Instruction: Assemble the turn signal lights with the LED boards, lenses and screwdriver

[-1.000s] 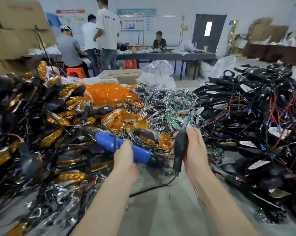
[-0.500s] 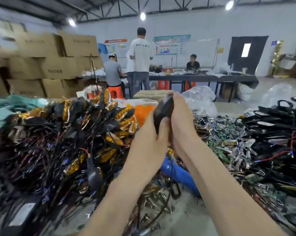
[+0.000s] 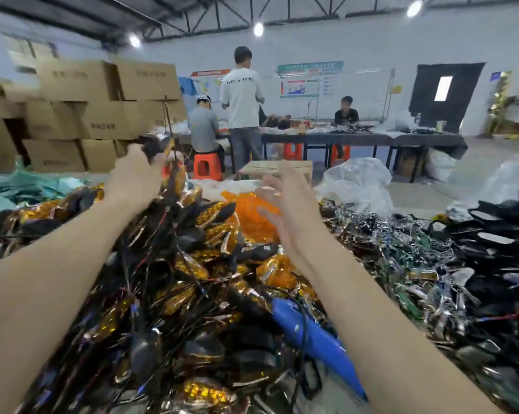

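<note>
1. The left hand [image 3: 133,177] has let go of the blue screwdriver [image 3: 312,333], which now lies unheld on the near part of the heap, between the forearms.
2. The black turn signal light [image 3: 153,149], held low in the right hand a second ago and then by both hands together, is now gripped by the left hand alone.
3. That hand has swung far and left, above the pile of wired lights [image 3: 192,264].
4. The right hand [image 3: 285,198] has come away, fingers spread loosely over the orange lenses [image 3: 249,218].

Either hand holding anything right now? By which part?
The left hand grips a turn signal light by its dark housing end; blur hides the exact finger placement. The right hand is open and holds nothing.
</note>
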Motion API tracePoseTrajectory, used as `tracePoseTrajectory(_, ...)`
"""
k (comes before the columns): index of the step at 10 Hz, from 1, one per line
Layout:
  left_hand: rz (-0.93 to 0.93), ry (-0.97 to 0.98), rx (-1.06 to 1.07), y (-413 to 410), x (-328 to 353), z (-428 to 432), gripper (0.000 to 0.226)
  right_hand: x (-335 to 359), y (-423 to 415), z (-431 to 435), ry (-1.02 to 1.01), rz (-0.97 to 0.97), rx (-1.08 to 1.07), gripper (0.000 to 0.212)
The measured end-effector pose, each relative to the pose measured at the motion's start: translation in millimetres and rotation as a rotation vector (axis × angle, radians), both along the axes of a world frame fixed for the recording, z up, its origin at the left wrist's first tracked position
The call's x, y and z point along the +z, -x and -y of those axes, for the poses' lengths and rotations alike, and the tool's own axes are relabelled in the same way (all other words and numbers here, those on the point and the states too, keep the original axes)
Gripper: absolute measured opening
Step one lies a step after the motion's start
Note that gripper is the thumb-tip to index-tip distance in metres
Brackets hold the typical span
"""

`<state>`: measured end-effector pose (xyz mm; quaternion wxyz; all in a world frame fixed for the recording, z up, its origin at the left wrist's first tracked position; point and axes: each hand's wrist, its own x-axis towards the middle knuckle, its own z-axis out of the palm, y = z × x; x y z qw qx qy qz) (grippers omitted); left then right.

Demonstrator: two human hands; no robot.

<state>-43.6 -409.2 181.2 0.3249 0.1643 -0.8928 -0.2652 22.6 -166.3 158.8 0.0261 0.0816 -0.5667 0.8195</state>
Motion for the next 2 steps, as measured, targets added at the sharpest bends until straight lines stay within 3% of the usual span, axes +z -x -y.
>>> tracePoseTrajectory(2,0.202,-0.039,0.174,41,-19,34,0.041,-34,-28,-104,0.074,-0.159,-0.290,0.023)
